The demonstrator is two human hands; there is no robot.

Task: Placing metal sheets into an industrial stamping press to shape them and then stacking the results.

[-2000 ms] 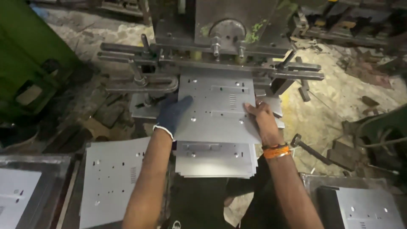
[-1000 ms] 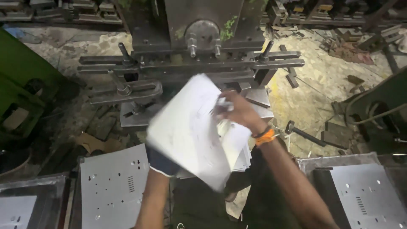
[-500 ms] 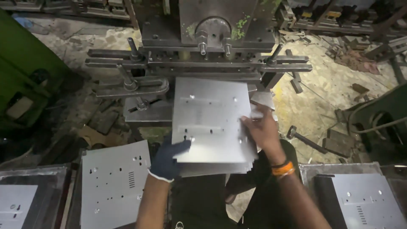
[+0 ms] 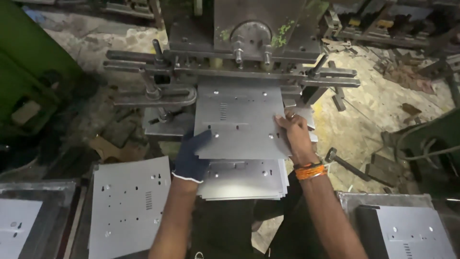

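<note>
Looking down from the head camera, we note a punched metal sheet lying flat with its far edge under the press at 12 o'clock, apparently so that the die sits over it squarely. Our left hand, in a dark blue glove, is closed on the sheet's near left corner, thumb on top. Our right hand, bare, with an orange band at the wrist, presses fingers flat on the sheet's right edge and grips it there; the two holds seem meant to steady the sheet against the press guides. Beneath the sheet, toward 6 o'clock, rests a stack of like sheets, partly covered by it. At 8 o'clock another punched sheet lies apart, and at 4 o'clock a dark tray carries more. Clamp bars at 10 o'clock crowd the left approach; scrap litters the floor at 2 o'clock.
</note>
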